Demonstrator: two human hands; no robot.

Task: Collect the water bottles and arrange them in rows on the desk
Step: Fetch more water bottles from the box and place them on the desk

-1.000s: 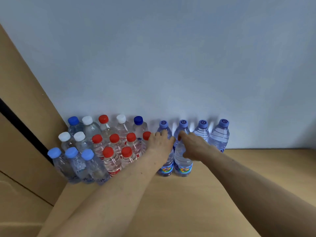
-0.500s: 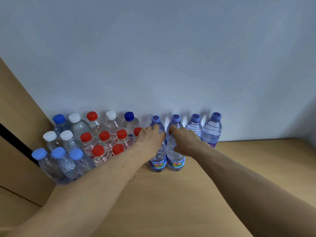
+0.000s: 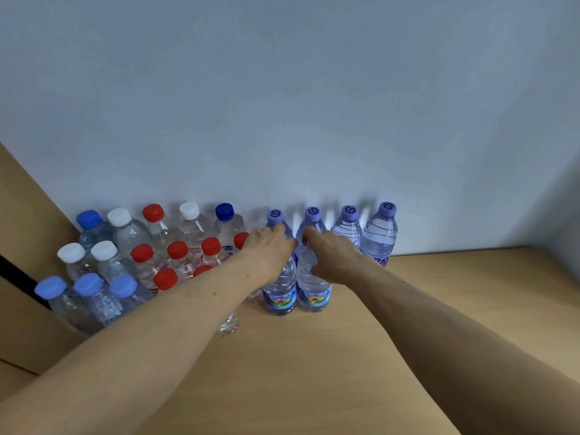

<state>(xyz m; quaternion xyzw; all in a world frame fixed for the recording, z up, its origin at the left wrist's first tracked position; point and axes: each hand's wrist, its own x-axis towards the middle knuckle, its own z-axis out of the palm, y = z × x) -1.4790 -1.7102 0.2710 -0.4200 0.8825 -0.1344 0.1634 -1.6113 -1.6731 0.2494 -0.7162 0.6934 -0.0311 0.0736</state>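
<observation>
At the frame's centre, the left hand (image 3: 270, 249) grasps the top of one purple-labelled bottle (image 3: 279, 293) and the right hand (image 3: 332, 255) grasps its neighbour (image 3: 314, 290). Both bottles stand upright and touching on the desk (image 3: 345, 356). Behind them, purple-capped bottles (image 3: 379, 237) line the wall (image 3: 282, 105). At left stands a cluster (image 3: 141, 255) with red, white and blue caps.

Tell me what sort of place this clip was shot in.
Likely an office or storage corner, though little shows: a wooden desk against a bare pale wall, a wooden side panel at left, and many water bottles stood in rows.
</observation>
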